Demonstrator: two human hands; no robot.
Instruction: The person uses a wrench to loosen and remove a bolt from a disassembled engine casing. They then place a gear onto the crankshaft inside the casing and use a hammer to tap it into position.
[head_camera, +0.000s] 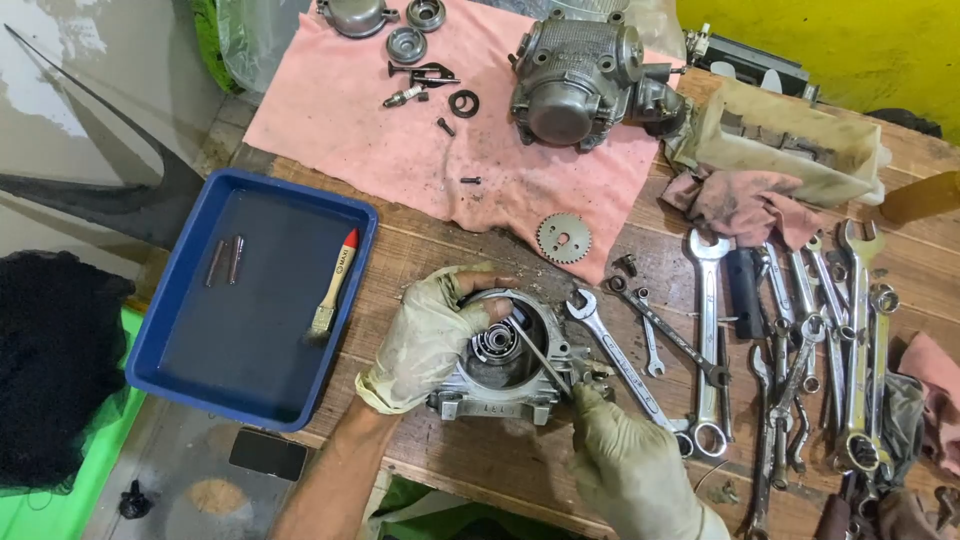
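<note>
Here we see a round metal engine cover (500, 355) lying on the wooden counter (480, 455), right in front of the person. The left hand (425, 335), in a dirty glove, lies over the left side of the cover and grips its rim, with the fingers curled over the top edge. The right hand (625, 455) (also gloved) sits just below and to the right of the cover. It pinches a thin metal rod (540, 358), and the tip of the rod reaches into the open middle of the cover. So the cover sits between the two hands, touching the left one.

Left of the cover stands a blue tray (160, 330) with a small paintbrush (334, 282) in it. To the right lie many wrenches (790, 340). Above the cover a toothed gear (562, 238) rests at the edge of a pink cloth (440, 140), and a big grey engine part (580, 80) sits on that cloth.
</note>
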